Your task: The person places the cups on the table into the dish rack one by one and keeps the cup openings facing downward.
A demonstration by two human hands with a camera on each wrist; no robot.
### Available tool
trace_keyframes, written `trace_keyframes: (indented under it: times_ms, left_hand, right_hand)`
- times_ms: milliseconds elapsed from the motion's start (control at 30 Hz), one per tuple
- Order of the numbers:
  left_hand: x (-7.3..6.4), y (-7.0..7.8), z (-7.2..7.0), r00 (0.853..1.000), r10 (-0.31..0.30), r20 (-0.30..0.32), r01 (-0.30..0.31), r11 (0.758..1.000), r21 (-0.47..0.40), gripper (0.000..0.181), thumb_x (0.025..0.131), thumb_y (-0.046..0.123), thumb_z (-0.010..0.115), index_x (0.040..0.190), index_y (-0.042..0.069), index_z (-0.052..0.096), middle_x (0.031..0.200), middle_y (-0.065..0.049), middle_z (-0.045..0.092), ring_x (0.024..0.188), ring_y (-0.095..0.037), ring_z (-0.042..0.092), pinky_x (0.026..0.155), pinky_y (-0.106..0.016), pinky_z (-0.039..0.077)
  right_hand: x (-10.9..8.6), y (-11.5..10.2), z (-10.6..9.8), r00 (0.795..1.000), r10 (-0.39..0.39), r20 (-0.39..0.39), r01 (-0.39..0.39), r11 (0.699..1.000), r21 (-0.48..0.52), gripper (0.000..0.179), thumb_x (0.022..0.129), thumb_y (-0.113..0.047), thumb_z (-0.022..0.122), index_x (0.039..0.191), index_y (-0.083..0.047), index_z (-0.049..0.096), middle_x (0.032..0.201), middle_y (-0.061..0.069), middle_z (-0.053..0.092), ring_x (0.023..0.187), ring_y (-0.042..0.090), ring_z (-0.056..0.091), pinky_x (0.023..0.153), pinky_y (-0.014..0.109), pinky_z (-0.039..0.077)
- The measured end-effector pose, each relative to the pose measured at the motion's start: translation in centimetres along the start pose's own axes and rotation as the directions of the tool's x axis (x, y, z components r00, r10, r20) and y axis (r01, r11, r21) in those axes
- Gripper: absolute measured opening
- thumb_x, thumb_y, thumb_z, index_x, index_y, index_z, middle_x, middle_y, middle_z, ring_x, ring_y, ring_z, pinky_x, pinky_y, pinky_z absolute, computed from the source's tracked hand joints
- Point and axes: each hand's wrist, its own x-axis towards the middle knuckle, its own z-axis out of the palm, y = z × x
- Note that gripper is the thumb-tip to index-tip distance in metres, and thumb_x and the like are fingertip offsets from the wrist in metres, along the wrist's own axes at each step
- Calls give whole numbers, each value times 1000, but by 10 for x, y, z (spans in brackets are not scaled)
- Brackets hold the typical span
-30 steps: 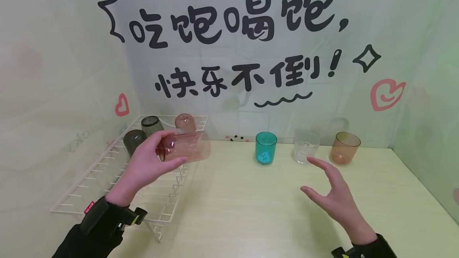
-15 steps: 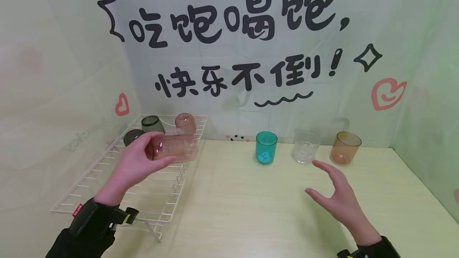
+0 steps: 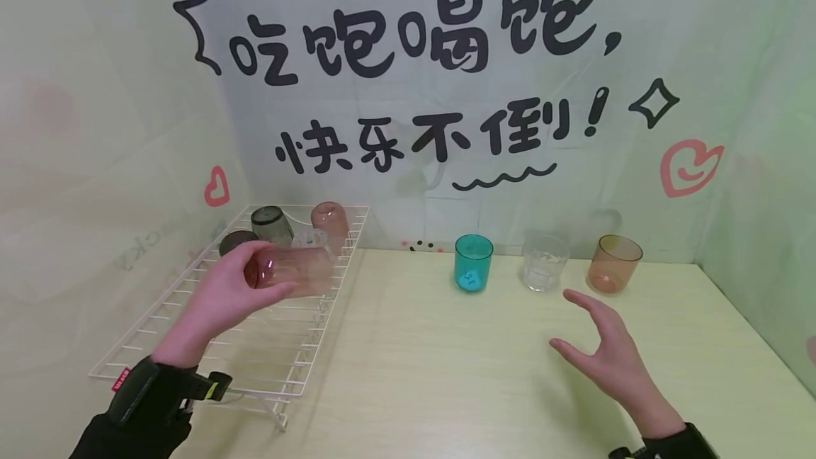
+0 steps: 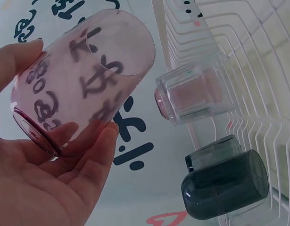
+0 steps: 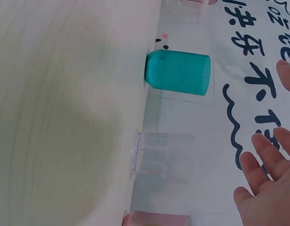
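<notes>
My left hand [image 3: 223,292] grips a see-through pink glass [image 3: 296,271], held sideways above the white wire rack [image 3: 299,374]. In the left wrist view, fingers and thumb curve round one end of this glass. Behind it on the rack stand two dark grey glasses [image 3: 270,224], a clear glass [image 4: 201,92] and another pink glass [image 3: 330,222]. The right hand [image 3: 612,356] hovers over the table, thumb and fingers spread, holding nothing. Nearest to it are a clear glass [image 3: 545,263] and an amber glass [image 3: 614,264]. A teal glass [image 3: 473,264] is farther left.
The rack stands on the left of the pale wooden table [image 3: 433,360], against a side wall. A printed backdrop [image 3: 395,183] with large black characters rises behind the table. Another wall [image 3: 758,253] borders the right side.
My left hand has carried the pink glass leftward, from the rack's right edge to over the rack. The right hand has drifted slightly right and down, still spread.
</notes>
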Motion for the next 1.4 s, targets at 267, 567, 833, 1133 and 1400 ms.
trace_keyframes:
  times_ms: [267, 567, 833, 1133, 1400]
  left_hand:
    - [-3, -12, -10, 998, -52, 30, 50, 997, 60, 74, 69, 53, 69, 119, 4, 44, 93, -9, 50, 81, -24, 46, 67, -34, 44]
    - [-3, -25, -16, 995, -89, 54, 85, 994, 72, 68, 70, 49, 70, 113, 1, 46, 90, -10, 48, 81, -24, 44, 65, -34, 42]
    - [-1, -32, -25, 990, -110, 88, 98, 986, 133, 78, 69, 54, 68, 117, -2, 44, 88, -10, 48, 79, -24, 45, 63, -34, 41]
    - [1, -40, -36, 976, -163, 146, 136, 974, 182, 85, 71, 55, 66, 123, -7, 37, 94, -13, 50, 83, -26, 47, 65, -35, 42]
    - [7, -48, -38, 968, -173, 179, 127, 962, 243, 77, 69, 53, 68, 112, -5, 42, 88, -10, 49, 76, -24, 45, 59, -34, 40]
  right_hand:
    - [-4, 11, -1, 999, 40, 7, -40, 999, -9, 69, 67, -24, 77, 127, -15, 46, 126, 2, 50, 113, 17, 39, 92, 34, 27]
    - [-4, 20, -2, 999, 42, 19, -42, 999, -23, 69, 67, -24, 77, 127, -12, 46, 124, 5, 51, 112, 19, 41, 91, 38, 29]
    - [-4, 26, -4, 999, 39, 20, -39, 999, -37, 69, 66, -23, 77, 126, -9, 46, 122, 8, 52, 110, 24, 42, 89, 44, 30]
    - [-5, 31, -5, 998, 49, 29, -48, 998, -35, 68, 67, -23, 77, 126, -8, 46, 122, 9, 52, 110, 25, 42, 89, 46, 30]
    - [-7, 32, -3, 998, 51, 30, -50, 998, -41, 68, 68, -24, 77, 126, -8, 46, 122, 9, 52, 110, 26, 42, 90, 47, 30]
